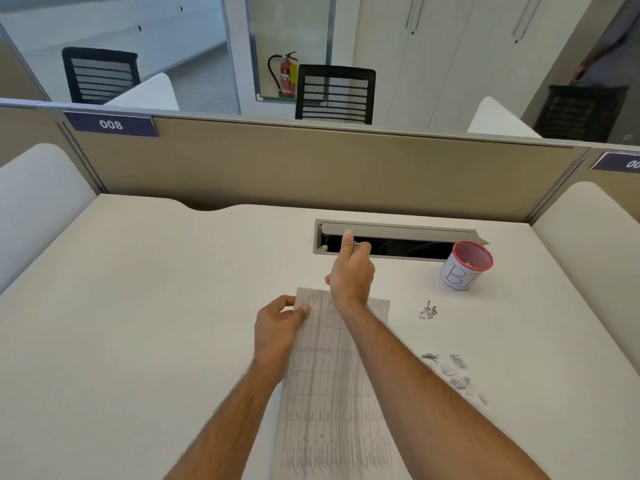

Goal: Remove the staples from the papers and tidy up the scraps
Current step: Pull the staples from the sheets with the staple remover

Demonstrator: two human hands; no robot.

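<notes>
The papers (332,382) are lying on the bench (156,306), the left hand (277,327) pinching their far-left corner. The right hand (351,271) is hovering beyond them, gripping a small metal tool. Pulled staples (428,310) and paper scraps (457,374) are sitting right of the papers, near a red-rimmed cup (465,266).

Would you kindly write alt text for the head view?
At a desk, the left hand holds printed papers while the right hand lifts a small metal piece; staples, paper scraps and a small bin sit to the right.
</notes>
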